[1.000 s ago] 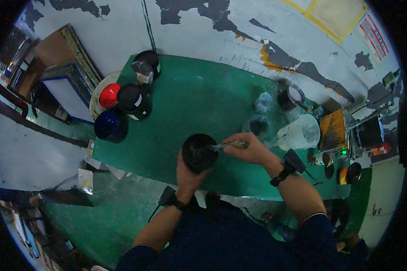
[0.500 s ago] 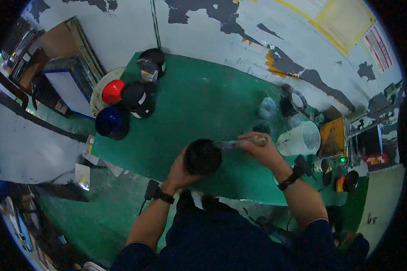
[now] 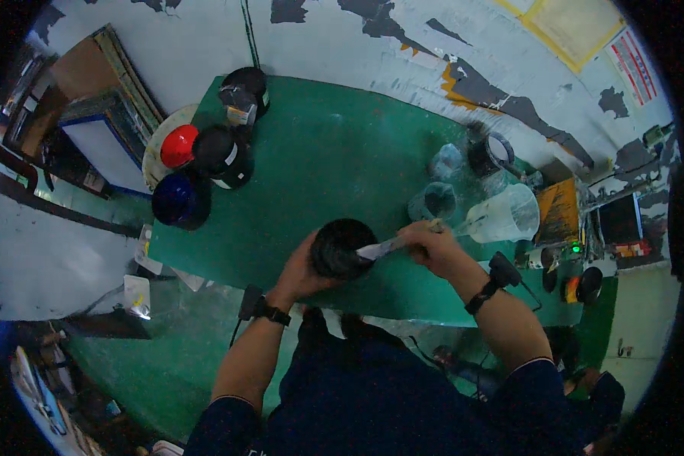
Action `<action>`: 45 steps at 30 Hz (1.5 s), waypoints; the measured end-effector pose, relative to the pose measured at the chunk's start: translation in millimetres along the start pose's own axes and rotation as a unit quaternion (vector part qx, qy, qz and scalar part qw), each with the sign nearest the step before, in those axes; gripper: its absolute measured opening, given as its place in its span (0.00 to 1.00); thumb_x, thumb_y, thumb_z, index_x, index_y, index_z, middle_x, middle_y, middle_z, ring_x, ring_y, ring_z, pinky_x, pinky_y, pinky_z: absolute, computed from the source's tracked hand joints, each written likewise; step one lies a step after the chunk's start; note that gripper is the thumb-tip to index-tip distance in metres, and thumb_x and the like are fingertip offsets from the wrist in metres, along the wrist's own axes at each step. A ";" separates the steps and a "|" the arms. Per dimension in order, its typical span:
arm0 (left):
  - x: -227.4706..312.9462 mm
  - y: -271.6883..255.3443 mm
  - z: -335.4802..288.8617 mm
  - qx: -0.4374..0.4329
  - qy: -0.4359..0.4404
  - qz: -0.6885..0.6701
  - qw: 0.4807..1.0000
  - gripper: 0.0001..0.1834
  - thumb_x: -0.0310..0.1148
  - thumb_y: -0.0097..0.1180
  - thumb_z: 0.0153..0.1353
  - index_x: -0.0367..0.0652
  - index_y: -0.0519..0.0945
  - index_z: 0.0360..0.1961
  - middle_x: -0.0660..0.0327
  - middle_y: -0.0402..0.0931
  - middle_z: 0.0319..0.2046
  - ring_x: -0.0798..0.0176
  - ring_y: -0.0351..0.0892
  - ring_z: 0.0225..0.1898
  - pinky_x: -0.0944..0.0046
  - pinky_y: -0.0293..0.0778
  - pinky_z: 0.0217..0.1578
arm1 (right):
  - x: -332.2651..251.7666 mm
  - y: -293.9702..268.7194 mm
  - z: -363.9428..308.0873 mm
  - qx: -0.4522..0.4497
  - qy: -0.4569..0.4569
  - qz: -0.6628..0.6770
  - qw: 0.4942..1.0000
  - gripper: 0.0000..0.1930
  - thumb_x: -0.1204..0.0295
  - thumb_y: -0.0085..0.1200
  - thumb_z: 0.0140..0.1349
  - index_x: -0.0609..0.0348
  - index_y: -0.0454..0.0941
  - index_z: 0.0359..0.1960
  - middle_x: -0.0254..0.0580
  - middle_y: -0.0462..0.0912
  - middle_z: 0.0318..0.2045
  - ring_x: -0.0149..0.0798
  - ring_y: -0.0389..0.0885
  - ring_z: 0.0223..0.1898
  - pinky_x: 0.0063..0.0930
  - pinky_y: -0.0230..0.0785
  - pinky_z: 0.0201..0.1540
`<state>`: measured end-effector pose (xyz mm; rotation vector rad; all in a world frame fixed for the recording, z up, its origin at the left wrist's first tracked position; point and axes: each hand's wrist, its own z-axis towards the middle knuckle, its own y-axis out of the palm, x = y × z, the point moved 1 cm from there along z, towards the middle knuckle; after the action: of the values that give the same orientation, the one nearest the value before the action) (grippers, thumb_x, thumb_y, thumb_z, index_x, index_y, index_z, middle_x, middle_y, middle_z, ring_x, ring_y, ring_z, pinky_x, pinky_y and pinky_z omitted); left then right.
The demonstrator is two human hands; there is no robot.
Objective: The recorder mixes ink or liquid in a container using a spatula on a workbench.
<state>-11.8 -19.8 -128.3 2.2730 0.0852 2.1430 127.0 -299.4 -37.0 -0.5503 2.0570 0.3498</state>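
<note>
My left hand (image 3: 302,272) is wrapped round the near left side of a round black tub (image 3: 334,258), whose open mouth faces up. What lies inside the tub is too dark to make out. In my right hand (image 3: 435,249), closed about its handle, is a spatula (image 3: 380,248) with a flat, pale-smeared blade. The blade tip reaches over the tub's right rim into its mouth. Most of the handle is hidden by my fingers. Beyond my right hand stand a cloudy clear cup (image 3: 433,202) and a white translucent beaker (image 3: 501,214).
The green table (image 3: 319,159) holds several dark tubs at its left, including a blue tub (image 3: 176,201), near a red lid (image 3: 178,146). A black-handled pot (image 3: 491,153) stands far right. A wooden box (image 3: 559,213) sits on the right; framed screens (image 3: 106,152) lean left.
The spatula has turned in my right hand, its blade now slanting down to the left into the tub. My left hand still grips the tub. The whole view has shifted slightly.
</note>
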 end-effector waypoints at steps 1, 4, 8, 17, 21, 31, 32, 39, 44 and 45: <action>-1.0 -1.4 0.8 -0.001 0.000 0.000 1.000 0.61 0.32 0.88 0.40 0.42 0.64 0.75 0.55 0.72 0.70 0.55 0.71 0.72 0.52 0.68 0.73 | -1.1 -3.9 -2.5 0.015 -0.010 0.011 1.000 0.09 0.69 0.69 0.65 0.59 0.88 0.43 0.30 0.83 0.28 0.25 0.76 0.25 0.23 0.66 0.26; -1.3 -2.2 3.4 -0.016 0.037 0.048 0.998 0.60 0.31 0.87 0.41 0.43 0.63 0.76 0.55 0.72 0.70 0.56 0.71 0.72 0.53 0.68 0.73 | -10.2 -15.2 -10.2 0.029 0.006 0.134 0.991 0.11 0.71 0.69 0.66 0.59 0.87 0.47 0.33 0.85 0.32 0.28 0.79 0.30 0.27 0.71 0.31; 4.2 -1.3 10.5 -0.022 0.021 0.076 0.997 0.61 0.33 0.88 0.40 0.43 0.64 0.75 0.55 0.72 0.69 0.56 0.72 0.71 0.53 0.69 0.72 | -28.8 -5.6 -9.7 0.022 -0.102 -0.029 0.994 0.14 0.65 0.71 0.65 0.59 0.88 0.47 0.33 0.87 0.31 0.26 0.80 0.27 0.21 0.68 0.28; 1.4 -15.9 24.4 -0.071 0.038 0.114 0.990 0.59 0.37 0.87 0.42 0.43 0.64 0.74 0.53 0.74 0.67 0.55 0.74 0.70 0.52 0.72 0.70 | -48.8 27.2 -21.6 -0.032 -0.073 -0.265 0.961 0.14 0.65 0.72 0.64 0.59 0.90 0.46 0.32 0.86 0.32 0.26 0.78 0.28 0.20 0.69 0.29; -3.5 -22.3 30.3 -0.093 0.040 0.166 0.981 0.60 0.37 0.87 0.42 0.42 0.64 0.75 0.51 0.75 0.67 0.53 0.75 0.69 0.52 0.72 0.70 | -11.5 22.6 -27.0 0.009 -0.029 -0.040 0.999 0.12 0.65 0.69 0.65 0.60 0.89 0.43 0.30 0.84 0.28 0.25 0.77 0.26 0.23 0.68 0.28; -7.3 -27.6 0.3 -0.035 0.029 0.174 0.984 0.57 0.38 0.85 0.41 0.38 0.65 0.72 0.50 0.75 0.63 0.47 0.77 0.65 0.50 0.72 0.66 | -29.3 35.8 -47.7 0.097 -0.282 -0.254 0.920 0.14 0.65 0.68 0.68 0.59 0.88 0.49 0.34 0.85 0.30 0.27 0.79 0.28 0.24 0.73 0.32; -7.0 -18.8 -11.6 0.023 0.057 0.203 0.977 0.55 0.38 0.84 0.42 0.38 0.65 0.70 0.49 0.75 0.62 0.47 0.78 0.62 0.50 0.73 0.64 | -29.6 41.2 -46.5 0.102 -0.281 -0.252 0.920 0.14 0.65 0.68 0.68 0.59 0.88 0.49 0.34 0.85 0.30 0.27 0.79 0.28 0.24 0.73 0.32; -7.0 18.4 -17.1 0.094 0.030 0.126 0.987 0.67 0.45 0.86 0.44 0.38 0.54 0.77 0.48 0.71 0.69 0.47 0.72 0.70 0.47 0.69 0.70 | -17.7 68.7 -47.4 0.099 -0.057 -0.125 0.986 0.13 0.64 0.68 0.67 0.61 0.88 0.45 0.33 0.86 0.30 0.27 0.80 0.28 0.26 0.73 0.30; -21.7 2.0 -0.8 0.044 0.052 0.069 0.995 0.64 0.45 0.88 0.41 0.42 0.60 0.75 0.51 0.71 0.70 0.49 0.71 0.71 0.49 0.67 0.73 | 19.7 55.8 -53.7 0.087 -0.021 0.098 0.991 0.12 0.64 0.67 0.67 0.62 0.87 0.40 0.30 0.84 0.29 0.24 0.75 0.24 0.23 0.69 0.26; -24.0 -5.7 -3.4 0.015 0.039 0.061 0.997 0.63 0.44 0.88 0.40 0.43 0.62 0.74 0.52 0.72 0.70 0.51 0.71 0.72 0.49 0.67 0.73 | 18.1 51.4 -58.9 0.102 -0.033 0.125 0.986 0.12 0.64 0.67 0.67 0.62 0.87 0.41 0.30 0.83 0.28 0.24 0.75 0.24 0.22 0.67 0.25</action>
<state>-16.7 -15.4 -152.3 2.2677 -0.0193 2.3041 49.5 -286.3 -20.9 -0.1548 2.0712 0.2940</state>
